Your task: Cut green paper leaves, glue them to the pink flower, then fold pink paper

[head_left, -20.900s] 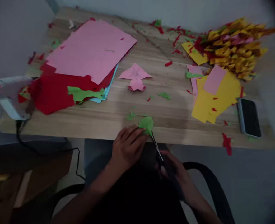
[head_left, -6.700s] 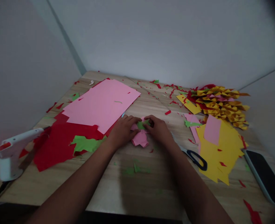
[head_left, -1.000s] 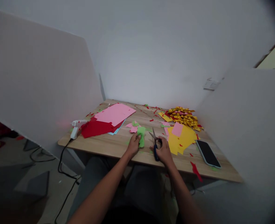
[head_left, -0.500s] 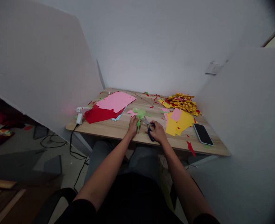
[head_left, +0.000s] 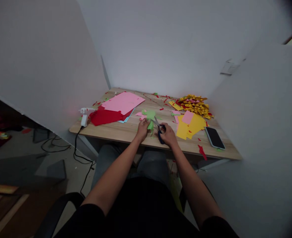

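Observation:
Near the front edge of the wooden table, my left hand (head_left: 142, 130) pinches a piece of green paper (head_left: 150, 115). My right hand (head_left: 169, 134) grips the dark handles of a pair of scissors (head_left: 159, 129). The scissor blades are spread apart and point up and left, against the green paper. Pink scraps (head_left: 141, 114) lie just left and behind the green piece. Part of the green paper is hidden by my left fingers.
Pink sheets (head_left: 125, 102), red sheets (head_left: 104, 118) and a white glue gun (head_left: 85, 116) lie left on the table (head_left: 121, 132). Yellow sheets (head_left: 194, 126), a pile of folded yellow pieces (head_left: 195, 105) and a phone (head_left: 214, 138) lie right. Walls enclose three sides.
The view has shifted slightly, so the table sits higher. The scissor blades are opened wider, and the green paper has turned a little in my left hand.

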A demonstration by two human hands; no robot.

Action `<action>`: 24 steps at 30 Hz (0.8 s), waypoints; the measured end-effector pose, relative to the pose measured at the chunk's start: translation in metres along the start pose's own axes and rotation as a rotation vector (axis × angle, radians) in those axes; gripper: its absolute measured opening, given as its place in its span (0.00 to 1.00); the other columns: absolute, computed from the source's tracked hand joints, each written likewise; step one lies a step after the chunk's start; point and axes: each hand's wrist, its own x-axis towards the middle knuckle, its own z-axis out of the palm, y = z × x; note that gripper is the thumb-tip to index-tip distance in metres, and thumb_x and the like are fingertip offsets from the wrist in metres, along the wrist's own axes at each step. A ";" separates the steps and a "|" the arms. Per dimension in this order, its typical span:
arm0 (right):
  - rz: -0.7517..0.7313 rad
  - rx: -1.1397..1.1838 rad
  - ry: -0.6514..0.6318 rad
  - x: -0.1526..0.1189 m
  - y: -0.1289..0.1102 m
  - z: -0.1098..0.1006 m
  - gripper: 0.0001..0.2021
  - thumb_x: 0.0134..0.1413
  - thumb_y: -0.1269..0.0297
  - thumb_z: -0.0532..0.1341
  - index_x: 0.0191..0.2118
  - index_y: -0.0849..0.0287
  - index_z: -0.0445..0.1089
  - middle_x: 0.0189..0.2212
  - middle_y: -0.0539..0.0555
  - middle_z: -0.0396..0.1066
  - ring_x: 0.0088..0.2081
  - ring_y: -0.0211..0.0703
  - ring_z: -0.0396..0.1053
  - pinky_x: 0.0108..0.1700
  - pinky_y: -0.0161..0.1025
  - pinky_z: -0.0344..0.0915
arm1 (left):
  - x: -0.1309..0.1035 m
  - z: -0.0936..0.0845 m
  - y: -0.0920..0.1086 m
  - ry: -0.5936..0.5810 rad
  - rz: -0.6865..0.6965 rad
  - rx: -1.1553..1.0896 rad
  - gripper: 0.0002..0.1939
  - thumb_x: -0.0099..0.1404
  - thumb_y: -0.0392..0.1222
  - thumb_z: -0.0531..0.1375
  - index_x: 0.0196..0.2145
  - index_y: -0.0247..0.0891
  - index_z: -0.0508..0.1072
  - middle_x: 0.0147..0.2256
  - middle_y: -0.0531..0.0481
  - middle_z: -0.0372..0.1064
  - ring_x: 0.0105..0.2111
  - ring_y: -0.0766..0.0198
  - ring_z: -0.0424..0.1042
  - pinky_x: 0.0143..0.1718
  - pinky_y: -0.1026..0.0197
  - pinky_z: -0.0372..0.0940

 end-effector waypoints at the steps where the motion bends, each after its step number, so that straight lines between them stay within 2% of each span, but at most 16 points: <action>1: 0.000 -0.001 0.001 0.000 0.000 0.000 0.26 0.48 0.55 0.66 0.53 0.56 0.67 0.39 0.55 0.74 0.41 0.49 0.73 0.49 0.47 0.69 | 0.000 0.000 0.000 -0.017 0.004 0.008 0.20 0.57 0.56 0.67 0.36 0.39 0.67 0.25 0.58 0.63 0.20 0.71 0.61 0.21 0.69 0.60; 6: 0.034 -0.032 0.016 0.000 -0.002 -0.001 0.24 0.50 0.55 0.64 0.53 0.55 0.67 0.37 0.53 0.75 0.38 0.47 0.72 0.45 0.44 0.69 | 0.000 0.002 -0.003 -0.081 0.037 0.069 0.18 0.56 0.53 0.68 0.32 0.38 0.67 0.22 0.58 0.63 0.20 0.70 0.61 0.23 0.67 0.59; 14: 0.077 -0.104 0.019 -0.002 -0.006 -0.003 0.21 0.52 0.58 0.63 0.53 0.51 0.68 0.37 0.50 0.77 0.37 0.46 0.74 0.41 0.41 0.68 | -0.001 0.000 -0.004 -0.121 0.064 0.171 0.15 0.57 0.50 0.67 0.32 0.36 0.71 0.26 0.54 0.68 0.25 0.67 0.66 0.28 0.65 0.62; 19: 0.112 -0.162 0.054 -0.003 -0.007 -0.003 0.20 0.54 0.57 0.63 0.53 0.49 0.69 0.37 0.50 0.79 0.38 0.49 0.76 0.41 0.42 0.68 | -0.001 0.000 -0.005 -0.119 0.069 0.196 0.14 0.59 0.50 0.66 0.33 0.36 0.71 0.27 0.54 0.69 0.26 0.67 0.66 0.28 0.66 0.61; 24: 0.139 -0.211 0.094 -0.002 -0.003 -0.001 0.19 0.54 0.51 0.65 0.50 0.48 0.72 0.35 0.51 0.80 0.37 0.51 0.77 0.38 0.41 0.67 | -0.001 0.000 -0.005 -0.115 0.086 0.201 0.13 0.60 0.49 0.65 0.34 0.37 0.70 0.28 0.54 0.68 0.26 0.67 0.65 0.28 0.67 0.60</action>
